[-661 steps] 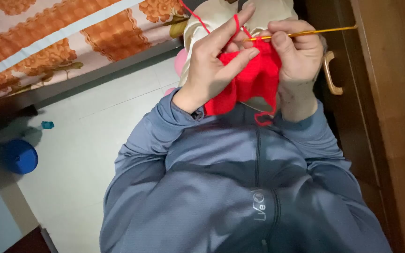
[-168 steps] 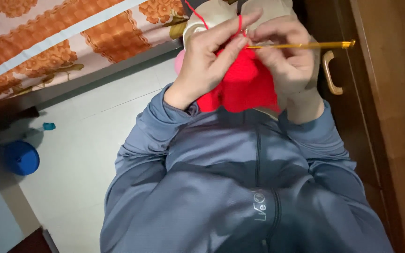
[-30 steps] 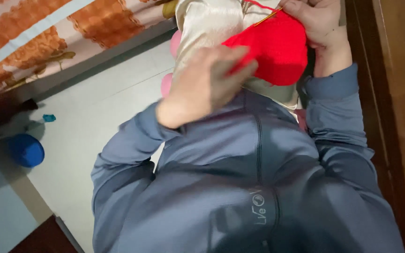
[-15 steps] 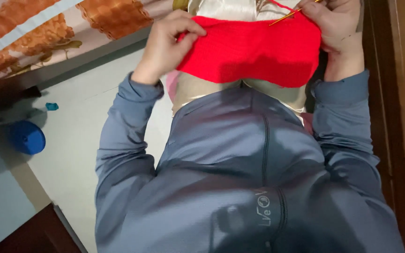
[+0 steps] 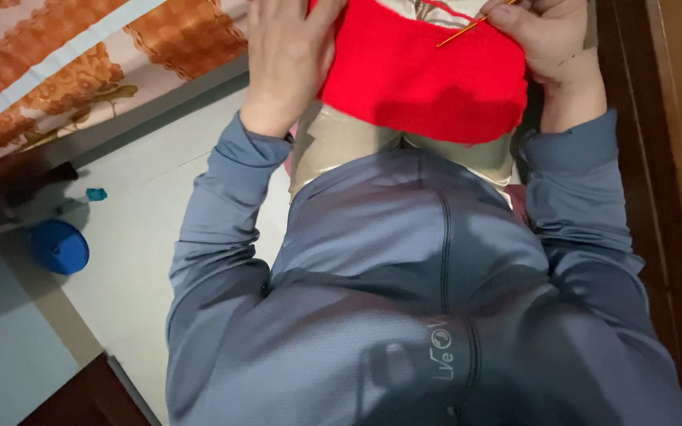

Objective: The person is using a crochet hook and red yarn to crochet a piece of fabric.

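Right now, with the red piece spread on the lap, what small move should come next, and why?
Probably bring the left hand back to pinch the top edge near the hook. That hand lies flat on the red knitted piece, while the right hand holds the hook at the edge, with yarn trailing there.

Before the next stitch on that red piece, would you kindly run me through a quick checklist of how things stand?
1. Red knitted piece spread flat over the lap: ok.
2. Left hand resting on the piece's left edge: ok.
3. Right hand gripping the yellow hook: ok.
4. Hook tip caught in a loop: cannot tell, hidden by the fingers.
5. Red yarn strand free of tangles: cannot tell, it runs out of view.
6. Blue round object on the floor lies away from the work: ok.
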